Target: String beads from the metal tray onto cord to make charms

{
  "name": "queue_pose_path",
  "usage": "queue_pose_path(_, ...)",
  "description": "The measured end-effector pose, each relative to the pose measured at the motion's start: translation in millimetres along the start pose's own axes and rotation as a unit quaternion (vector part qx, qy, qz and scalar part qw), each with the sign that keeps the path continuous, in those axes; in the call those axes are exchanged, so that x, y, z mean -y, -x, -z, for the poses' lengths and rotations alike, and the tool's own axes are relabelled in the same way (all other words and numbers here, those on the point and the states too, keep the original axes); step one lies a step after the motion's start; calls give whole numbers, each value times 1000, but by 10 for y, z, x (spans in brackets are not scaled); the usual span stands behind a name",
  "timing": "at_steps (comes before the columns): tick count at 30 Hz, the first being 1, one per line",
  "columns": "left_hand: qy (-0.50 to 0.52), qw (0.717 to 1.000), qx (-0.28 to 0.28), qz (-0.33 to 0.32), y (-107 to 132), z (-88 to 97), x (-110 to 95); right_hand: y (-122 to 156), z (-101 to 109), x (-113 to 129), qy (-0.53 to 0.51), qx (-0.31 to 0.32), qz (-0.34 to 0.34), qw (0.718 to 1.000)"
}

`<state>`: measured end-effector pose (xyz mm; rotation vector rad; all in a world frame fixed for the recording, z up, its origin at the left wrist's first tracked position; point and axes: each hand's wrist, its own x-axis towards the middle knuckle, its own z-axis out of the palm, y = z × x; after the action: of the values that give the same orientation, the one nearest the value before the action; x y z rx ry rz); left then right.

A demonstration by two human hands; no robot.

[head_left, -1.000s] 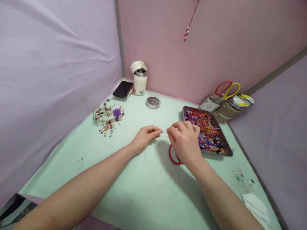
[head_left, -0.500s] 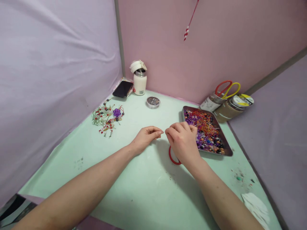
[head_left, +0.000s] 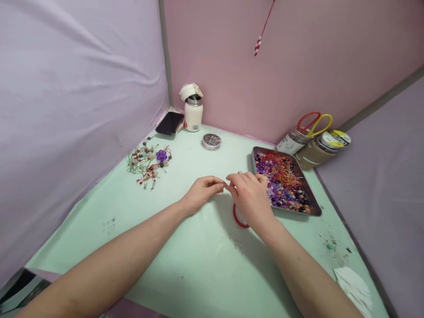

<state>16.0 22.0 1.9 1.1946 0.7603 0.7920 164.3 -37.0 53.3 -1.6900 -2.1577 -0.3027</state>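
My left hand [head_left: 206, 193] is closed in a pinch over the middle of the table, fingertips pointing right. My right hand [head_left: 249, 194] meets it there, also pinching, with its fingertips at those of the left. Whatever lies between them is too small to make out. Under the right hand, a red ring-shaped handle [head_left: 239, 218] shows in part; the rest of it is hidden. Just beyond the right hand stands a metal tray [head_left: 313, 211] full of purple, black and amber beads [head_left: 281, 194] and tangled red and orange cords [head_left: 286, 171].
Beaded strings [head_left: 145, 161] with a purple bead flower [head_left: 161, 155] lie at left. Behind are a phone [head_left: 170, 123], an open white bottle [head_left: 193, 115] and a small round container [head_left: 211, 141]. Jars [head_left: 319, 152], one holding scissors [head_left: 314, 123], stand back right; white cloth [head_left: 354, 289] lies front right.
My right hand has shifted slightly left and down, bringing its fingertips against the left hand's. The left hand has hardly moved.
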Motion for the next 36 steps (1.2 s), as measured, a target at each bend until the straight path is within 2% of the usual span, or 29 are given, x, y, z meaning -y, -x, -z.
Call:
queue_pose_path(9,20,1000,-5,3,13,-6,-32,-28,12,-17,-66,5,-26,997)
queue_pose_path(15,79,996,-42,-1,7,4,-51,-64,12,-170,-155,-17,-100,983)
queue_pose_path(19,84,995,-53,-3,8,1,-71,-94,-42,-221,-270,14,-149,951)
queue_pose_path(24,96,994,-55,-4,11,-6,-80,-111,-101,-235,-362,64,-211,906)
queue_pose_path(30,95,995,-41,-2,10,-10,-52,-107,-164,-181,-489,65,-255,832)
queue_pose_path(33,96,995,-35,0,11,-10,-47,-105,-193,-159,-513,68,-262,814)
queue_pose_path(36,94,995,-34,1,11,-12,-49,-105,-205,-165,-518,73,-263,811)
